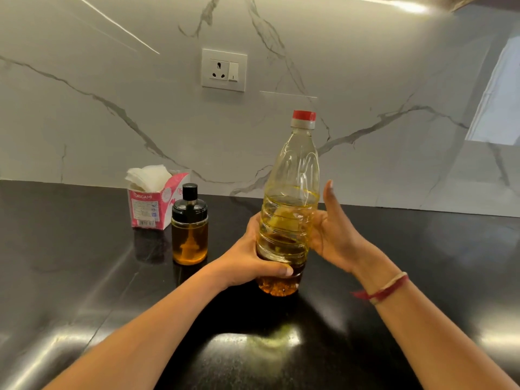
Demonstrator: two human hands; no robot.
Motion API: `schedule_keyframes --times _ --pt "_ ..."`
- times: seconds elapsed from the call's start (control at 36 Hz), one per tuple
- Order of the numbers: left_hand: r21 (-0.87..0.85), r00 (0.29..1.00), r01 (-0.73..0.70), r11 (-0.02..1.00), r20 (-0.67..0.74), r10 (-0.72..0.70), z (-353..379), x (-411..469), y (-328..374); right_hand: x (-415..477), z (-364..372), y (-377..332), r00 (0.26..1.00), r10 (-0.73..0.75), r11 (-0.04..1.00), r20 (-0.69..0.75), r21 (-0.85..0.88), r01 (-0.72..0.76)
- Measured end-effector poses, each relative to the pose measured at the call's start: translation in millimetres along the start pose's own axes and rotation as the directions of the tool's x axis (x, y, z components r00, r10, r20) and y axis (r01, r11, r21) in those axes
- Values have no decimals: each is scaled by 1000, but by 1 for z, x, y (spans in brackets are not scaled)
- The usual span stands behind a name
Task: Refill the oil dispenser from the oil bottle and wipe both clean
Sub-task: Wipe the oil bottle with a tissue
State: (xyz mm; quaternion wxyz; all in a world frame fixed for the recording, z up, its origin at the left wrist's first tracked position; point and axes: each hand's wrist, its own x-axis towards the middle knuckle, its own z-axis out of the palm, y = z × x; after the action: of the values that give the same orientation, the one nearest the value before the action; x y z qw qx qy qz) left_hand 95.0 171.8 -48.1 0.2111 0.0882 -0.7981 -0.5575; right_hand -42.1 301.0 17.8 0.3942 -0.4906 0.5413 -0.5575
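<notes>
The clear plastic oil bottle holds yellow oil under a red cap; the round glass oil dispenser shows amber below black; the cardboard tissue box is pink and white; the white marble wall carries grey veins.

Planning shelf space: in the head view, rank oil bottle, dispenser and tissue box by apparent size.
1. oil bottle, though nearest.
2. tissue box and dispenser: alike, box farther, so unranked.

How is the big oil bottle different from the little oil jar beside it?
The oil bottle is tall with a red cap; the oil dispenser is short with a black lid. The left hand grips the bottle; nothing touches the dispenser. Both are see-through and hold golden oil.
</notes>
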Motion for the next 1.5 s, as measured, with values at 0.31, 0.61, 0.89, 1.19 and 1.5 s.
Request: schedule_keyframes --times 0.31,0.61,0.89,1.19,1.5 --pt "10 1000 21 1000 4 -21 0 0 1 4 7 -3 998 -62 994 -9 86 63" --pt "-60 999 18 998 32 -16 3 0 4 -26 -1 -25 980 -147 984 -135 -119 131" --pt "-45 1000 8 999 14 -7 4 -1 6 -65 44 20 962 -47 997 -268 -73 28" --pt "-69 999 -30 997 39 33 3 -2 7 -61 77 12 872 -394 866 -291 -436 245" --pt "-78 996 -63 995 54 68 4 -5 10 -67 68 20 847 -514 -54 137 -990 128"
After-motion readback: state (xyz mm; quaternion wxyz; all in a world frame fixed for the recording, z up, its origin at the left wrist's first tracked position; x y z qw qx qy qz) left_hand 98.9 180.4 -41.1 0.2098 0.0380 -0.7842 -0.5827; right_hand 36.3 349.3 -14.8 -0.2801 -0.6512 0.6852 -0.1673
